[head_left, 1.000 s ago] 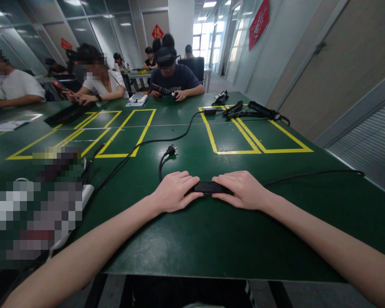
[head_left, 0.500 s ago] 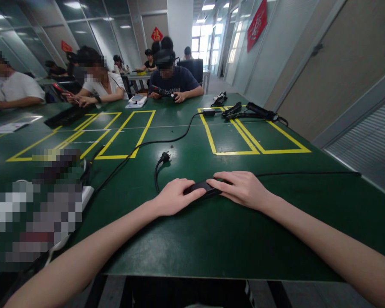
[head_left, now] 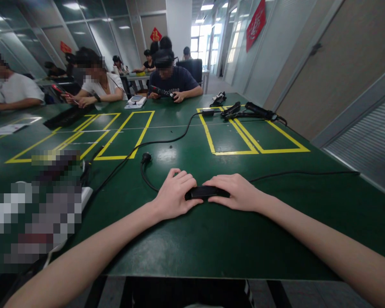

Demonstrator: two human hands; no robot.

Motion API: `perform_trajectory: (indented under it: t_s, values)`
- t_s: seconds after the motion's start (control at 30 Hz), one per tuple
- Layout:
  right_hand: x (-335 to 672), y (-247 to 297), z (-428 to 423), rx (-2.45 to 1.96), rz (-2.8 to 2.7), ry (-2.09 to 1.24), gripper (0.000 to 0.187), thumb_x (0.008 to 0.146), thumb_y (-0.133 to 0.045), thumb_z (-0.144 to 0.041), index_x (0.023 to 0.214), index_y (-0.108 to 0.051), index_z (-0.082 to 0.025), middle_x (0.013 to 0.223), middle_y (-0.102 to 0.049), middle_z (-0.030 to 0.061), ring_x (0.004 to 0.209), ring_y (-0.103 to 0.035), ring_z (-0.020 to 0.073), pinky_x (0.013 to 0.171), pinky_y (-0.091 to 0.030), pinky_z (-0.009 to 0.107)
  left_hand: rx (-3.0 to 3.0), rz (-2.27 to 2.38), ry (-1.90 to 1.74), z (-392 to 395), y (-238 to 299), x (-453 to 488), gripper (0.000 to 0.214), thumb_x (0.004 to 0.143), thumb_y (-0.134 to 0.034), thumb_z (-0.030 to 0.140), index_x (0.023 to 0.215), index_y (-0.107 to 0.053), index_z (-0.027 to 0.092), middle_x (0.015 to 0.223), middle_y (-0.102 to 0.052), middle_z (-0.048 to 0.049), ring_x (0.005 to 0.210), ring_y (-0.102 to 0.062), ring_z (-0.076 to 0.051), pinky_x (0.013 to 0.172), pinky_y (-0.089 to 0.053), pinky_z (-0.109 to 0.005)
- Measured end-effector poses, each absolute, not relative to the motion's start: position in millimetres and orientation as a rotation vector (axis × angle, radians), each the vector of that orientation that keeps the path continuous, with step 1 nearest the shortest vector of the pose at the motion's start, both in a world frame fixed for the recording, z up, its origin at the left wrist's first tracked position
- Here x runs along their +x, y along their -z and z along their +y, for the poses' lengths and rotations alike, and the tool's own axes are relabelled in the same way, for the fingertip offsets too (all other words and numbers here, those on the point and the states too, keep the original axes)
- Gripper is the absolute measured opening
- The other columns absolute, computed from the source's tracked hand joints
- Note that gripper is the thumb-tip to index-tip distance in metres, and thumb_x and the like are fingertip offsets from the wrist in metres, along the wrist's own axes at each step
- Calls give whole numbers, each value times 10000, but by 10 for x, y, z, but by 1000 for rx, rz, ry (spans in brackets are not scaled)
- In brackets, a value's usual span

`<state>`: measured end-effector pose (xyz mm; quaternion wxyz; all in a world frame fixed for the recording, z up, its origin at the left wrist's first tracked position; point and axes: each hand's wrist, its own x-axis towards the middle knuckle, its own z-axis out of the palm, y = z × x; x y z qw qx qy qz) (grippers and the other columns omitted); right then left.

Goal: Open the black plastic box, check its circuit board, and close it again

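A black power adapter [head_left: 204,192] lies level between my hands, just at or above the green table [head_left: 186,248]; whether it touches the surface I cannot tell. My left hand [head_left: 176,192] grips its left end, thumb at the near side. Around its right end, the fingers and thumb of my right hand [head_left: 239,192] are closed. A short cord leads from under my left hand to a black plug [head_left: 146,158], which lies on the table. From behind my right hand a thin black cable [head_left: 301,173] runs to the table's right edge.
Yellow tape rectangles [head_left: 235,152] mark the table. Another adapter [head_left: 208,113] with a long cable and folded black devices [head_left: 259,111] lie at the far right. Blurred items and a white power strip [head_left: 86,197] are on the left. Several people sit beyond, one person [head_left: 175,81] opposite.
The adapter has turned to lie straighter across, and my right fingers have shifted toward its right end. The plug has swung left, its prongs turned away from the right.
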<state>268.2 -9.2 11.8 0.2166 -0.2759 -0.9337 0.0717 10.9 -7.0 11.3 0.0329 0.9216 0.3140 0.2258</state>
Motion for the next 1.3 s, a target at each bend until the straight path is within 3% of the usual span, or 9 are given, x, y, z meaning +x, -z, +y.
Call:
perform_trajectory:
  t_s: [0.1,0.37,0.6,0.77,0.83,0.93,1.03,1.2,1.3]
  values:
    - [2676,-100,-105,-776,-2567,-212,277,1046,-564,-403,1146,-683,-174,981,-776,92,869,-748,211,743,-549,301,2857,957,-676,-66,-99,115,325,958,-675,509,909,-590,200,881,-674,-32,855,-608,-220,943,-400,-418]
    - [2677,-69,-108,-725,-2514,-39,312,1070,-521,-363,1237,-679,-152,1029,-786,116,867,-762,219,738,-558,309,2850,962,-633,-50,-130,102,372,1004,-609,531,872,-631,184,905,-711,-56,885,-597,-229,844,-403,-397]
    - [2590,-68,-147,-828,-2596,-127,399,1071,-505,-392,1381,-604,-161,1034,-774,95,810,-750,207,659,-537,289,2860,917,-621,-38,-115,115,397,1022,-581,546,913,-670,175,879,-718,-55,869,-611,-229,827,-420,-401]
    - [2689,-51,-32,-977,-2268,-461,357,1016,-566,-453,1222,-703,-196,1110,-785,100,957,-751,251,805,-580,348,2936,938,-896,-55,-154,91,325,1066,-537,393,1304,-649,202,1300,-721,-124,1199,-634,-283,1032,-421,-467]
    - [2833,-80,76,-1089,-2001,-605,392,972,-603,-513,1156,-724,-189,1061,-792,102,883,-739,253,725,-580,347,2991,905,-998,-64,-175,64,341,1068,-510,286,1390,-605,226,1435,-656,-130,1341,-581,-289,1123,-379,-498]
    - [3115,-180,236,-1238,-1608,-817,477,903,-638,-618,1094,-707,-187,818,-765,67,459,-498,136,412,-372,261,3009,827,-1045,-60,-173,34,341,1049,-519,229,1377,-613,209,1437,-656,-132,1382,-569,-276,1159,-381,-490]
    - [3381,-300,347,-1324,-1260,-786,486,852,-670,-666,932,-656,-187,780,-716,57,421,-345,76,385,-268,236,2984,759,-1004,-40,-139,36,330,1046,-521,238,1357,-624,200,1379,-694,-123,1335,-610,-261,1145,-420,-473]
    - [3695,-338,463,-1549,-1115,-684,348,961,-625,-506,814,-541,-201,597,-512,-26,462,-420,102,412,-314,225,2940,718,-914,-29,-110,57,320,1048,-514,260,1339,-636,202,1317,-724,-115,1287,-641,-259,1122,-454,-470]
    - [3848,-268,526,-1778,-1070,-590,258,1018,-601,-378,881,-605,-160,673,-565,-8,520,-508,117,480,-426,241,2919,713,-870,-27,-103,57,313,1048,-513,265,1325,-641,197,1294,-734,-112,1254,-657,-256,1100,-469,-463]
